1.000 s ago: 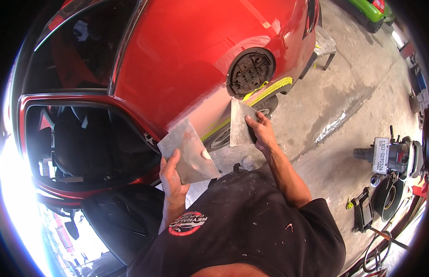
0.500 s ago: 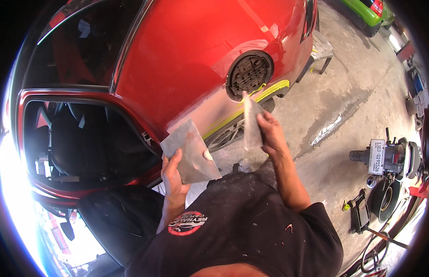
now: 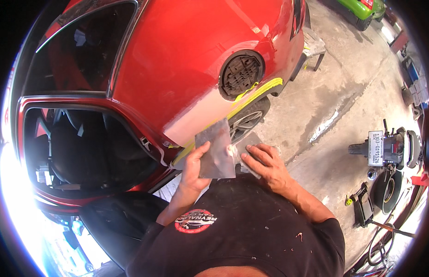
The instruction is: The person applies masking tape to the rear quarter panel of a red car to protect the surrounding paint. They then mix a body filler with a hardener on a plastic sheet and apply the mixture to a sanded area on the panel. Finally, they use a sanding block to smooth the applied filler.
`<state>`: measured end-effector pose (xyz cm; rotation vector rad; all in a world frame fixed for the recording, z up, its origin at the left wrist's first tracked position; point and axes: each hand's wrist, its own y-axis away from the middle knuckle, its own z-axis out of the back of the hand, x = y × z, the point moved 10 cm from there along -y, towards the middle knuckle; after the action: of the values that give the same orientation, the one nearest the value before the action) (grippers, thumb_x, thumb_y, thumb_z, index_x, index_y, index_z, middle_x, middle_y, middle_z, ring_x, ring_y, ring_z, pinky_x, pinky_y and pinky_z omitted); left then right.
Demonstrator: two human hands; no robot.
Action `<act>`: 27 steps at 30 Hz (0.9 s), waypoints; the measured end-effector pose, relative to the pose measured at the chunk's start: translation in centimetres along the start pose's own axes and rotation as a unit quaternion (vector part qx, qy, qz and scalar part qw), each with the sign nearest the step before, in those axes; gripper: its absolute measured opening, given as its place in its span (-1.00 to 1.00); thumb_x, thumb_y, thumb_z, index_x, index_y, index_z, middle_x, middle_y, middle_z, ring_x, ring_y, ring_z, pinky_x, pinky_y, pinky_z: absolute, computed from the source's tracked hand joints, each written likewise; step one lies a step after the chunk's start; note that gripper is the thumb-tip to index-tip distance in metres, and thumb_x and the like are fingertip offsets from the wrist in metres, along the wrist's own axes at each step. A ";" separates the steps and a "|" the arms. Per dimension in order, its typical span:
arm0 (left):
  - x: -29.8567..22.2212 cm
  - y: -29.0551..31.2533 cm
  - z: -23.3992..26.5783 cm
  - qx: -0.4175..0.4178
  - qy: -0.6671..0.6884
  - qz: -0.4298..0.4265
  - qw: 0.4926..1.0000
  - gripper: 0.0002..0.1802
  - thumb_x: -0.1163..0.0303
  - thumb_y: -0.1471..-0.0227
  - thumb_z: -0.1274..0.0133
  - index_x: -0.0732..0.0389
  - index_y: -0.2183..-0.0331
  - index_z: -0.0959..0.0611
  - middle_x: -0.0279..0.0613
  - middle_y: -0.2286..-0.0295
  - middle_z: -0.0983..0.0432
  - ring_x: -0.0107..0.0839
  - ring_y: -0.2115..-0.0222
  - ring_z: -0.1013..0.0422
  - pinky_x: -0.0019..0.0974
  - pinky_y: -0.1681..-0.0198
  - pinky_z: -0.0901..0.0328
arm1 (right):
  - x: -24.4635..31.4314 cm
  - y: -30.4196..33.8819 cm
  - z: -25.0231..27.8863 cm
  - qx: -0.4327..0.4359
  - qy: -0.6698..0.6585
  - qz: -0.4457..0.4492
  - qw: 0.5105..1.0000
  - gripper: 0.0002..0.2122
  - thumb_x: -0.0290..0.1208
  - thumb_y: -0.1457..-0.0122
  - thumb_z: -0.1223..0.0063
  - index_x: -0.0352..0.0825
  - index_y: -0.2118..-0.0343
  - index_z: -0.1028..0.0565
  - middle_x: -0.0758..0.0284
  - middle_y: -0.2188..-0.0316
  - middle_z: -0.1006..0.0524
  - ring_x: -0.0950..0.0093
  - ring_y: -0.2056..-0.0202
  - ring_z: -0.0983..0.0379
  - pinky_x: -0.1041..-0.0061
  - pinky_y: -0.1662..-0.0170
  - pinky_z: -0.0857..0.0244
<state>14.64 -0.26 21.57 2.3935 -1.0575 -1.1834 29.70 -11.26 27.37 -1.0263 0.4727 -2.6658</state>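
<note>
My left hand (image 3: pixel 192 170) grips a thin grey metal sheet (image 3: pixel 213 154), thumb on top and fingers underneath. A small pale dab of putty (image 3: pixel 231 150) sits at the sheet's right edge. Beside it, my right hand (image 3: pixel 270 169) is closed on a flat grey spreader (image 3: pixel 252 142), its fingers lying across the upper face. The spreader's edge is at the dab; whether they touch I cannot tell. Beyond both hands is the red car's rear side panel (image 3: pixel 173 64), with a pale pink filler patch (image 3: pixel 196 115) along its lower part.
Yellow masking tape (image 3: pixel 258 96) follows the wheel arch above the wheel (image 3: pixel 251 115). A round dark fuel-filler recess (image 3: pixel 242 75) is in the panel. The open car door (image 3: pixel 113 221) stands at left. A motorcycle (image 3: pixel 394 147) and a loose tyre (image 3: pixel 387 194) are at right.
My right hand has come down and inward with the spreader, turning it toward the sheet. My left hand has shifted right with the sheet, now held more upright in view.
</note>
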 end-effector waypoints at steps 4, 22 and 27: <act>-6.5 3.5 -5.5 0.030 -0.074 -0.171 0.982 -0.57 0.44 -0.25 0.02 0.30 -0.12 -0.37 -0.03 0.01 -0.48 -0.26 0.08 -0.49 -0.16 0.00 -0.40 | -5.0 4.1 -3.7 0.121 0.085 -0.035 0.988 -0.40 -0.63 0.05 -0.11 -0.27 -0.17 -0.41 0.13 -0.05 -0.45 0.20 -0.05 -0.34 0.16 -0.05 -0.28; -2.6 4.0 -12.8 0.112 -0.443 -0.446 0.769 -0.59 0.42 -0.31 0.13 0.39 -0.12 -0.43 0.06 0.04 -0.51 -0.22 0.04 -0.45 -0.23 -0.06 -0.30 | 0.2 -1.1 4.8 -0.182 0.079 -0.021 0.980 -0.30 -0.63 0.27 -0.04 -0.18 -0.12 -0.48 0.17 -0.10 -0.34 0.10 -0.10 -0.25 0.08 -0.16 -0.17; 3.0 2.6 -12.6 0.136 -0.518 -0.310 0.786 -0.55 0.39 -0.28 0.09 0.34 -0.15 -0.41 0.09 0.06 -0.53 -0.22 0.07 -0.48 -0.24 -0.01 -0.35 | -4.3 0.6 12.7 -0.305 0.068 -0.114 0.943 -0.39 -0.84 0.02 0.04 -0.24 -0.15 -0.44 0.11 -0.01 -0.41 0.23 -0.01 -0.41 0.35 -0.08 -0.32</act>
<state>24.28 -5.21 29.10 2.2819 -0.6256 -2.9713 41.57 -12.98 33.43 -1.0983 1.3496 -2.8694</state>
